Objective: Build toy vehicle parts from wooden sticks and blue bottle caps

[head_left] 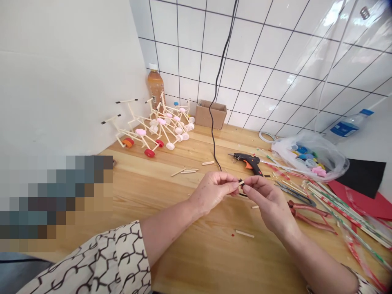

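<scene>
Over the middle of the wooden table, my left hand (216,188) pinches a short pale wooden stick (241,183) between thumb and fingertips. My right hand (269,200) meets it from the other side, its thumb and forefinger closed on a small black strip (242,182) at the stick's end. Fingertips hide most of both pieces. Just behind the hands lies a black glue gun (247,158) with an orange trigger. A few loose cut sticks (189,171) lie left of it, and another stick (245,234) is nearer me.
Several small stick-built tricycles (143,134) with bottle-cap wheels stand at the back left, beside a tea bottle (156,85). A cardboard box (211,114) is against the tiled wall. On the right are red-handled pliers (312,214), scissors (295,192), wrapped sticks and a bag of caps (339,163).
</scene>
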### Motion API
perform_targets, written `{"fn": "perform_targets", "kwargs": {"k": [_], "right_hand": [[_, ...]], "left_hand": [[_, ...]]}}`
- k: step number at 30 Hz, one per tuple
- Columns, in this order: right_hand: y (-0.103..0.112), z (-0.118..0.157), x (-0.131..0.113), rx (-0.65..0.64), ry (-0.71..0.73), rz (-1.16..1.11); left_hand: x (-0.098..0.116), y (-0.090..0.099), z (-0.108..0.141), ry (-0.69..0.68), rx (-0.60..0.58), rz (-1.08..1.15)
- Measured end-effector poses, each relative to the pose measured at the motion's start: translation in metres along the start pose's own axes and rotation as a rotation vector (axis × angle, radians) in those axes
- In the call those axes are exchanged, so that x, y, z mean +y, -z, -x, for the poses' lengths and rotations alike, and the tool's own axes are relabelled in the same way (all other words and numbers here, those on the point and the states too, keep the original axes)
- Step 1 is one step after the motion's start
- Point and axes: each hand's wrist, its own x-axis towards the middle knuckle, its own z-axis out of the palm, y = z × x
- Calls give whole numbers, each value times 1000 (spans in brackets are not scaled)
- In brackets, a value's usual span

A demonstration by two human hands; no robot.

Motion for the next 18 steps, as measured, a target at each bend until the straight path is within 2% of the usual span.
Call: {"fn": "perform_targets", "kwargs": {"k": [13,18], "right_hand": [[-5,0,0,-13,125,-42],[-4,1,2,-23,97,-84]], "left_hand": [[2,-3,1,57,-19,-52],[2,-3,1,84,0,-46]]}}
